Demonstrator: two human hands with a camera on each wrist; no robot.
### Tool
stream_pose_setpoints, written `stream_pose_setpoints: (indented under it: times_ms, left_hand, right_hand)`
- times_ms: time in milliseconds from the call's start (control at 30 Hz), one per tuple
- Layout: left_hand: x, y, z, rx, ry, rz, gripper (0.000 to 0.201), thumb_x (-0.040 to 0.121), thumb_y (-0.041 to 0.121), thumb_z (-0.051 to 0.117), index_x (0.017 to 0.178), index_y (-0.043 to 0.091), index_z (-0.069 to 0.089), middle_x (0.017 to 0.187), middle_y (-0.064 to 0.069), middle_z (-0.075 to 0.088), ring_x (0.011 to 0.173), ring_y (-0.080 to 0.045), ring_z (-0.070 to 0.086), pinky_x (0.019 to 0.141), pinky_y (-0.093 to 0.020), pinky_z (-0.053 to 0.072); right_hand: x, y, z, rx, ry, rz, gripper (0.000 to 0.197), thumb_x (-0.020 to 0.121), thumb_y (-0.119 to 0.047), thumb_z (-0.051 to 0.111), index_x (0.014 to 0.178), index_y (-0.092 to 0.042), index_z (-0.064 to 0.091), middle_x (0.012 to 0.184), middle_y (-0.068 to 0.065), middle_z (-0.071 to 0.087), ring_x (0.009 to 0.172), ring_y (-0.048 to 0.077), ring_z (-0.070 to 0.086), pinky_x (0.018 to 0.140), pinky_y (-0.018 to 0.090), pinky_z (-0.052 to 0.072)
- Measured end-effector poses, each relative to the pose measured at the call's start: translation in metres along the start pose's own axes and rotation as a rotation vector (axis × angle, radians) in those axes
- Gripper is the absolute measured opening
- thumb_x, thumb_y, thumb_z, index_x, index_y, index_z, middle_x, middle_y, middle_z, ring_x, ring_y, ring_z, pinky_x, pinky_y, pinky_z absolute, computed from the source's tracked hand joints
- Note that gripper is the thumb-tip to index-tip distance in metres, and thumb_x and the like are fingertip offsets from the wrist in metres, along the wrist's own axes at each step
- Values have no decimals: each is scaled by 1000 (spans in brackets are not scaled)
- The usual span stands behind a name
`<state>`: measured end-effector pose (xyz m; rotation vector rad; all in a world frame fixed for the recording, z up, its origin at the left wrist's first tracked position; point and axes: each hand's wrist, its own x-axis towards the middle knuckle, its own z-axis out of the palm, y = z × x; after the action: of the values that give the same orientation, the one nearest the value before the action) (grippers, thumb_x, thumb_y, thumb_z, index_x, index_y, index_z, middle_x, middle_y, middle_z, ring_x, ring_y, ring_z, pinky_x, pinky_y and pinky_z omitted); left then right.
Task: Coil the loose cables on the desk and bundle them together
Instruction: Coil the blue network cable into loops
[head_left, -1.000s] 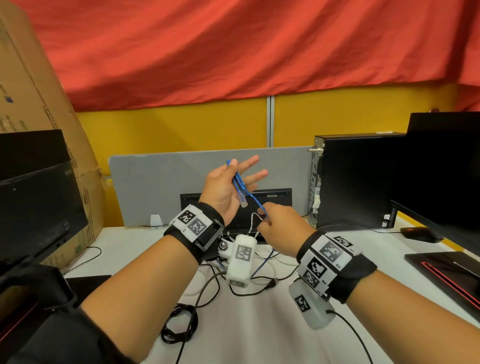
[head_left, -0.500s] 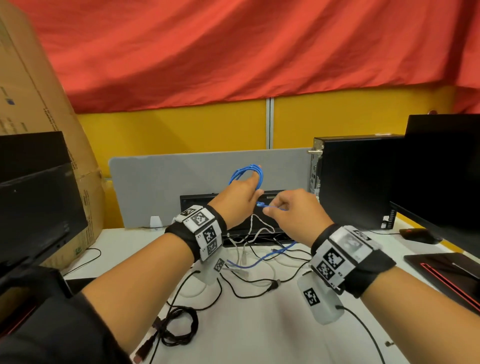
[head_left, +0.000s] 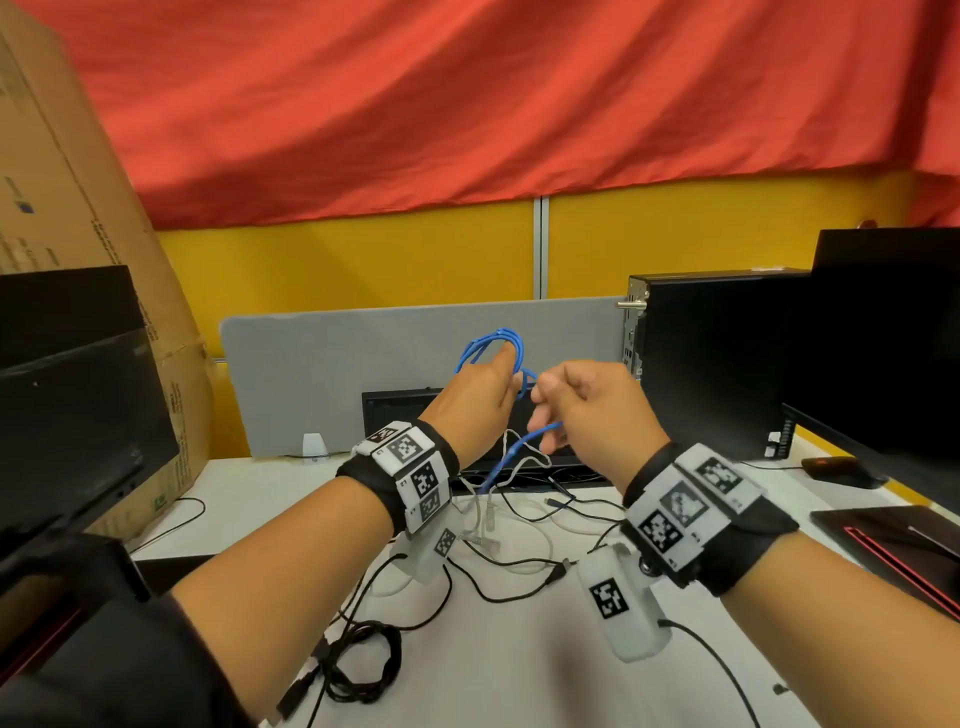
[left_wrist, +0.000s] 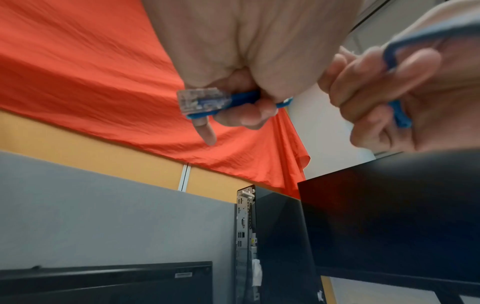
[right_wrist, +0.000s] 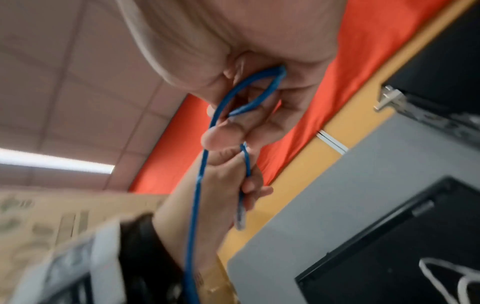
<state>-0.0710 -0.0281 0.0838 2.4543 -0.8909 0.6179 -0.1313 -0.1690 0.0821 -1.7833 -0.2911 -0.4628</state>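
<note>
We hold both hands up in front of us, above the white desk (head_left: 519, 691), with the blue cable (head_left: 493, 345) strung between them. Our left hand (head_left: 475, 389) has its fingers curled around the cable, and several blue loops rise over the top of its fingers against the grey divider panel (head_left: 332, 374). From the left wrist view, the clear plug (left_wrist: 200, 100) at one end of the cable sticks out sideways from the closed fingers. Our right hand (head_left: 592, 405) sits just beside the left, almost touching it, and pinches a stretch of the same cable between thumb and curled fingers. In the right wrist view the cable makes a small loop inside that grip before it drops away. Below the right hand, the free length of the blue cable hangs down towards the desk, where it meets a tangle of loose white cables (head_left: 519, 467) and thin black cables (head_left: 498, 587) lying spread across the surface. A coiled black cable (head_left: 363, 662) lies on the desk nearer to us, below our left forearm. A black computer tower (head_left: 711, 364) stands upright at the right, beyond the hands, with a dark monitor (head_left: 883, 353) just beside it. Another dark monitor (head_left: 78, 415) stands at the left, in front of a large cardboard box (head_left: 67, 182). A red curtain (head_left: 467, 104) hangs over the yellow wall behind.
</note>
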Motion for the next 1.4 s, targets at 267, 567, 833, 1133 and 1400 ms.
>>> stream_pose_setpoints:
  times_ms: [267,567,833,1133,1400]
  left_hand:
    - [-8,-10,-9,-99,44,109,32,103,33,35,90,11,53,68,-5,54,60,-18,49,60,-36,43]
    - [-5,8,-18,-1113,-271,-272,42,100,21,47,58,15,47,41,6,27,35,-11,23,51,-28,44]
    - [-14,4,-6,-1788,-299,-400,36,93,29,49,101,1,69,47,8,13,39,-7,12,55,-29,53]
    - [1,-6,-24,-1855,96,-360,29,103,15,34,118,-6,48,60,0,59,33,-6,31,74,-37,59]
    - [-2,-12,-14,-1406,187,-316,19,105,14,29,103,5,46,129,-14,62,106,-36,67,105,-64,33]
  right_hand:
    - [14,-9,-22,210,3,211,33,103,-30,38,76,-18,53,64,-2,47,64,13,43,74,34,33]
    - [24,2,-32,-303,-61,-9,32,101,-30,39,76,-20,57,85,19,56,88,36,60,79,54,55]
    - [18,18,-20,-506,-356,57,25,95,-4,44,112,-11,60,102,5,65,87,19,67,71,40,61]
    - [-1,42,-6,-824,-305,-105,24,103,-34,30,94,-21,48,68,-4,52,56,12,48,51,27,36]
    - [-14,27,4,-734,-410,-138,39,101,-37,36,71,-24,57,64,-10,54,59,5,51,57,22,39]
